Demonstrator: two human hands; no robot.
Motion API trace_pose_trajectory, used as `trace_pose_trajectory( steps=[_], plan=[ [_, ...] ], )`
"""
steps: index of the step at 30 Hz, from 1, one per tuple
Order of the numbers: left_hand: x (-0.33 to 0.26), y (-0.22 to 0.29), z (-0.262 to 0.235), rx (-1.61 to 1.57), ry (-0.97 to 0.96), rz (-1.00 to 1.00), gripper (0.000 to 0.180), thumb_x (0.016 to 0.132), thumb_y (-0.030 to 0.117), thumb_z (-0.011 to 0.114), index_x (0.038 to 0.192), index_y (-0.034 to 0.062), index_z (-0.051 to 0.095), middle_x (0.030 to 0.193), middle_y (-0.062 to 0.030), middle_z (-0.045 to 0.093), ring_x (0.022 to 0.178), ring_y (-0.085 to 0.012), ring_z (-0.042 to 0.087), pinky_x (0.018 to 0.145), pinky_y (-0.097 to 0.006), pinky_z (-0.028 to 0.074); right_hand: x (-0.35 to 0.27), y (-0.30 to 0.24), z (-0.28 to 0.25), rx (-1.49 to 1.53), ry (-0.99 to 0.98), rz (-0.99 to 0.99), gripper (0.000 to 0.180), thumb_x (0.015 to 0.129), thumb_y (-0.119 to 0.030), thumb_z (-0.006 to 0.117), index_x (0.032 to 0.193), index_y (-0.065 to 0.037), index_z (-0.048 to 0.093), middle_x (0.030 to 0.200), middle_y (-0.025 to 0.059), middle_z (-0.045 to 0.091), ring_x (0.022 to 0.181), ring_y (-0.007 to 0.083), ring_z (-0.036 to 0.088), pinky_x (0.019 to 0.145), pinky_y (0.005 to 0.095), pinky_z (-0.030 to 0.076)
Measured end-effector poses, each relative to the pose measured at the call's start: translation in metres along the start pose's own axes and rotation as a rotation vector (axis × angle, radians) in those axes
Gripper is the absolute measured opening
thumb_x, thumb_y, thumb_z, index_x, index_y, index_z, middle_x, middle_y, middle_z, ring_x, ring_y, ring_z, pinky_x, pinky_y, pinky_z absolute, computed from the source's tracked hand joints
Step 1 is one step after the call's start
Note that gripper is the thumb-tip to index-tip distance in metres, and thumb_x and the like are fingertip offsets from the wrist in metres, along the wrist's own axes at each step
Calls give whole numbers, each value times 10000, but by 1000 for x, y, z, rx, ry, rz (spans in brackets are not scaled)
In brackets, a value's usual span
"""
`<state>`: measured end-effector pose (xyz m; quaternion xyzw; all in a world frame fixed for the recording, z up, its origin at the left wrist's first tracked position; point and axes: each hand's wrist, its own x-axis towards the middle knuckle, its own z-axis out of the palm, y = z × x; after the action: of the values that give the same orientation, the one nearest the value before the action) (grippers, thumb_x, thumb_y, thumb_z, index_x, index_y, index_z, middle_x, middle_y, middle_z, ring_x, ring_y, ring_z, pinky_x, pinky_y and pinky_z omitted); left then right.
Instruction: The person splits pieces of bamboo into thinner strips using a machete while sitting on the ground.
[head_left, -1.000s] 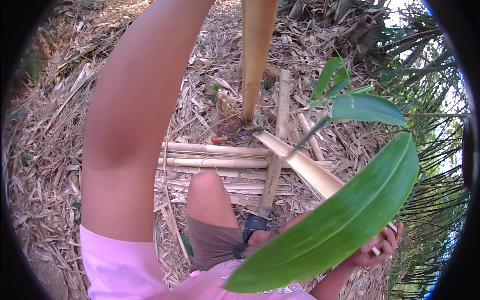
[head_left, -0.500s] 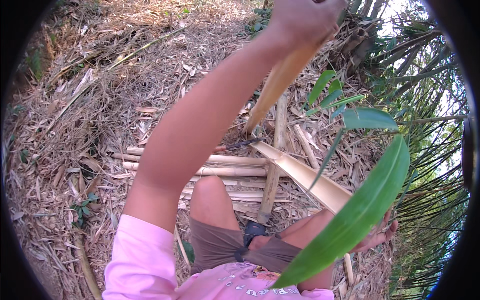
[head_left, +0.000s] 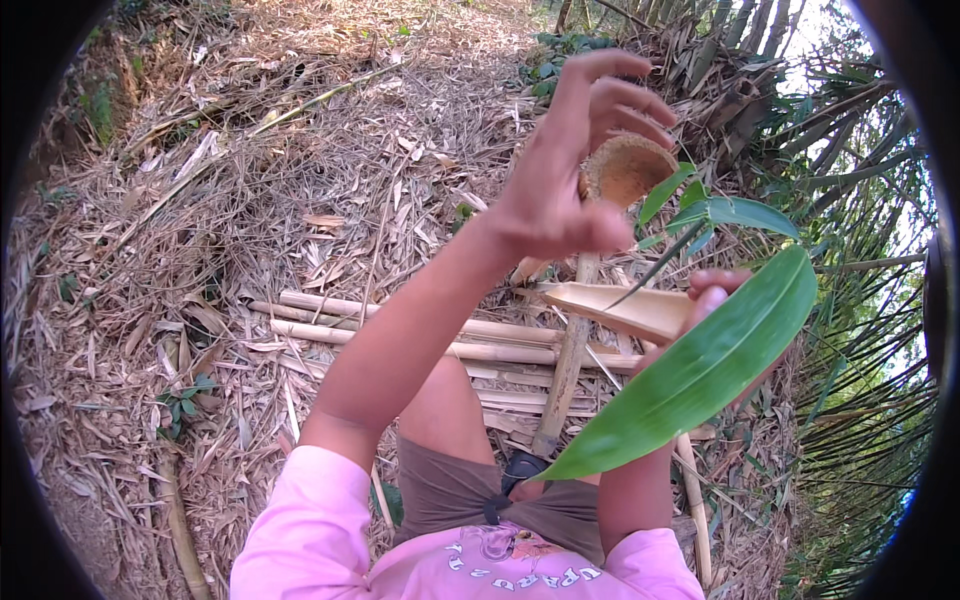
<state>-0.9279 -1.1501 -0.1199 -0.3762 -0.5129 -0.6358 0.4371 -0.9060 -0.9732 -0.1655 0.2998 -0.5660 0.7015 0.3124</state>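
Note:
A thick bamboo piece [head_left: 632, 172] stands tilted in front of me, its hollow, rough-rimmed end facing up. Around that end my left hand [head_left: 575, 165] is open, its fingers spread and curved; whether the palm touches the bamboo I cannot tell. My right hand [head_left: 712, 292] grips the near end of a split bamboo length [head_left: 620, 308], whose pale hollow inside faces up. Part of the right hand and its forearm is hidden behind a large green leaf [head_left: 700, 365] close to the camera.
Several bamboo lengths [head_left: 450, 340] lie on the ground before my knees. A thicker pole [head_left: 563, 385] crosses over them. Dry leaves and husks [head_left: 290, 190] cover the ground. Bamboo stems [head_left: 860, 390] crowd the right side, and a long strip [head_left: 693, 500] lies by my right leg.
My left hand has loosened from the upper end of the thick bamboo and spread its fingers. The right hand has moved up and inward with the split length. The dark blade no longer shows.

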Motion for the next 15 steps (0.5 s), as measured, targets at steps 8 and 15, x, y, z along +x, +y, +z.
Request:
trace_pose_trajectory(
  steps=[8, 15],
  plan=[
    [-17, 3, -3, -119, -242, -121, 1103, 548, 403, 985, 1388, 21, 381, 1047, -141, 672, 956, -204, 669, 864, -340, 539, -5, 0, 18, -336, -1, -144, 233, 861, -123, 613, 1049, -23, 520, 932, 63, 559, 839, 198, 586, 770, 332, 477],
    [3, 20, -20, 215, -11, -34, 334, 847, 308, 774, 1009, 42, 653, 797, -66, 675, 691, -138, 655, 617, -268, 543, 21, -11, -3, -208, -80, -371, 358, 884, -64, 532, 1230, 13, 480, 926, 59, 502, 833, 161, 492, 750, 306, 431]
  ],
)
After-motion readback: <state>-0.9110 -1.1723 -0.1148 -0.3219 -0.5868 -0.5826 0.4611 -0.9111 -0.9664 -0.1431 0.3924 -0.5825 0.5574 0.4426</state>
